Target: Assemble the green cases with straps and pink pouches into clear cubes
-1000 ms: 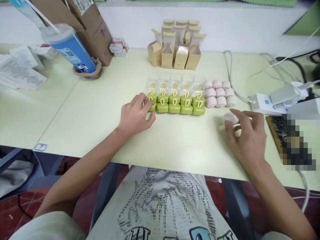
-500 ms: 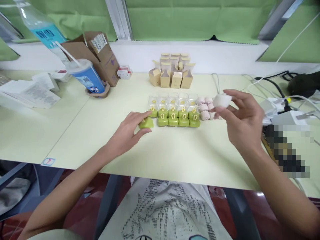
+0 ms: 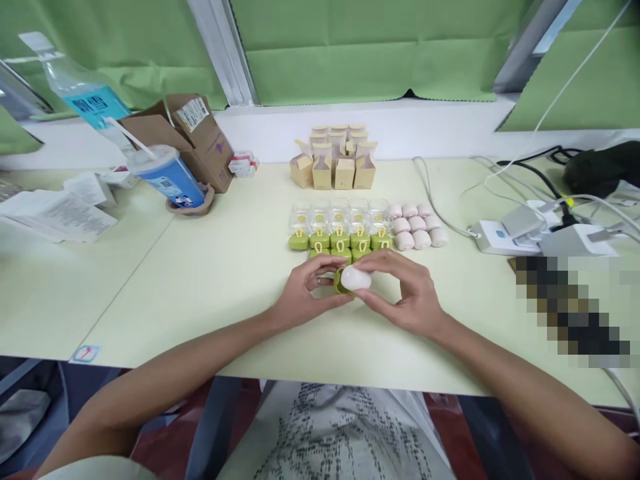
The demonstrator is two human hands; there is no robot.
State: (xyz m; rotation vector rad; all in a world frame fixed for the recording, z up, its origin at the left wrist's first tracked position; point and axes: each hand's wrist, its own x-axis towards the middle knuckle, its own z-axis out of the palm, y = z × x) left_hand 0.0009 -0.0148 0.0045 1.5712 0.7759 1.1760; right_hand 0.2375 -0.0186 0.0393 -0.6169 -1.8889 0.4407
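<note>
My left hand [image 3: 306,293] is closed on a small green hollow case [image 3: 341,285], its opening turned to the right. Between the fingertips of my right hand [image 3: 411,293] is a smooth white egg-shaped piece [image 3: 357,278]. The piece sits at the mouth of the case; whether part of it is inside, I cannot tell. Just beyond my fingers stand rows of green cases [image 3: 320,240] with yellowish loops, partly hidden by my hands. Behind them are clear plastic covers [image 3: 320,215] with yellow marks. To their right lie several pale pink rounded pieces [image 3: 418,223].
Small open cardboard boxes [image 3: 345,172] stand by the wall. On the left are a blue cup [image 3: 173,180] with a straw, a bottle [image 3: 95,100], a brown carton [image 3: 203,143] and papers [image 3: 55,217]. A power strip [image 3: 505,238] and cables lie at the right.
My left hand has brought the green case rightward and toward me. My right hand has carried the white piece left and down to the case, so both hands now meet.
</note>
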